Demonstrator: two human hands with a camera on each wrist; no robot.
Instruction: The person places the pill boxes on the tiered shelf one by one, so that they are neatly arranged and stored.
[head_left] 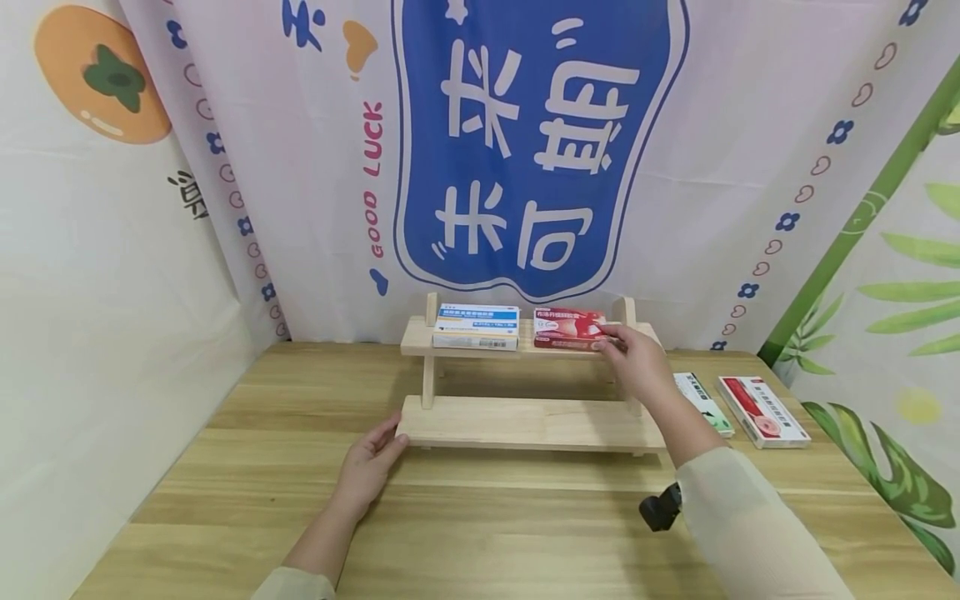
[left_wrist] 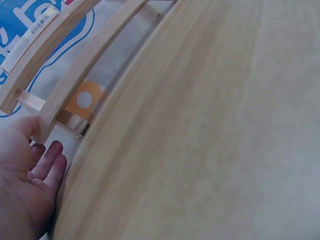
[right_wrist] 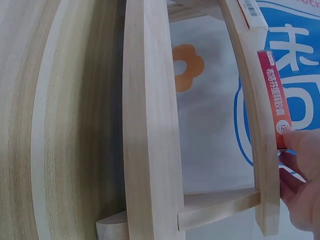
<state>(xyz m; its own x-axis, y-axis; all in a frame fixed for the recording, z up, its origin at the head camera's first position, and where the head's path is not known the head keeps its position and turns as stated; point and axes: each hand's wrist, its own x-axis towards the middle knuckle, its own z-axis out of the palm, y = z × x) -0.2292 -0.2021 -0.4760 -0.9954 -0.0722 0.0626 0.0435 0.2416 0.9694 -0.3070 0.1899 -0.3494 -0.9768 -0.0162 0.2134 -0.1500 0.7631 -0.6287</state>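
A two-tier wooden display rack (head_left: 525,421) stands on the table. At the left end of its lower board, my left hand (head_left: 369,467) grips the corner, the thumb on the front edge. In the left wrist view the other fingers (left_wrist: 54,159) curl beside that board end. On the upper board lies a red medicine box (head_left: 567,329), whose right end my right hand (head_left: 640,361) pinches. The right wrist view shows the thumb on the printed long side of the red box (right_wrist: 275,100). To its left, a blue-and-white medicine box (head_left: 476,327) lies on the same board.
Right of the rack, a green-and-white box (head_left: 703,406) lies partly behind my right arm. Beside it is a red-and-white box (head_left: 763,412) on the wood-grain table (head_left: 487,533). A printed cloth (head_left: 322,208) hangs close behind the rack. A black device (head_left: 660,508) sits at my right wrist.
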